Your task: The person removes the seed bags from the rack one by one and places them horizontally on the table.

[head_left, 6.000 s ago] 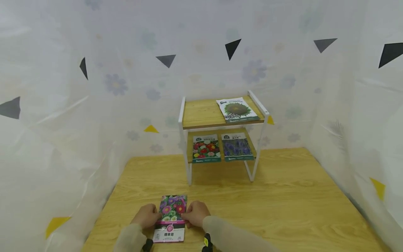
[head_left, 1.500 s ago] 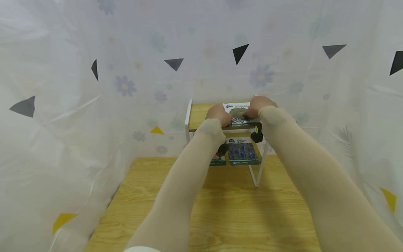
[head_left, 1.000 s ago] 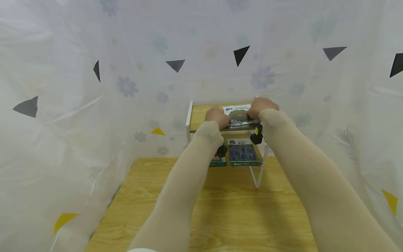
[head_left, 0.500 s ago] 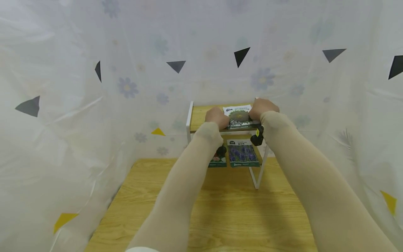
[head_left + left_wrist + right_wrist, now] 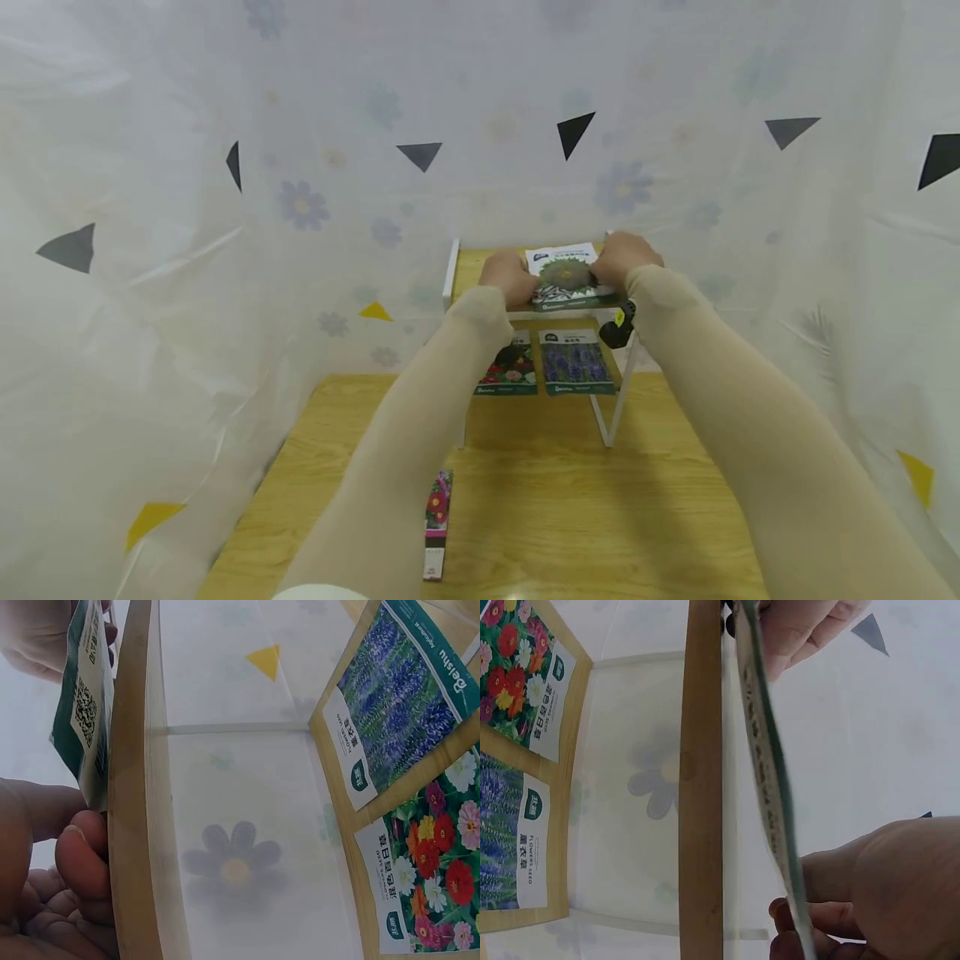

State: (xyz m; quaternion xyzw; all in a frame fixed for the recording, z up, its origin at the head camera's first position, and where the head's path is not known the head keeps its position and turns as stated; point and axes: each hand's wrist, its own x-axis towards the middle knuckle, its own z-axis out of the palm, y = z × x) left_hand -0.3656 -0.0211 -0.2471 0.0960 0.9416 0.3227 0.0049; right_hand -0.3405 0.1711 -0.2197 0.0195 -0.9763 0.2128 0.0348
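On the two-tier rack's top shelf (image 5: 472, 261), a white seed packet (image 5: 564, 275) with a green spiky flower picture is raised and tilted, its front edge reaching past the shelf edge. My left hand (image 5: 507, 277) pinches its left side; in the left wrist view the thumb and a curled finger (image 5: 84, 855) meet at its corner, and the packet's back shows a QR code. My right hand (image 5: 625, 257) pinches the opposite side. In the right wrist view the packet (image 5: 769, 772) appears nearly edge-on, with the right fingers (image 5: 817, 919) around its edge.
On the lower shelf lie a purple-flower seed packet (image 5: 576, 362) and a red-flower one (image 5: 517, 375), partly behind my left wrist. A pink-flower packet (image 5: 437, 525) lies on the wooden table (image 5: 555, 517), mostly hidden by my left sleeve. White sheeting surrounds the table.
Six seconds ago both hands were at the pink-flower packet on the table. Since half a second ago, the green-flower packet has risen off the shelf and shifted slightly left with both hands.
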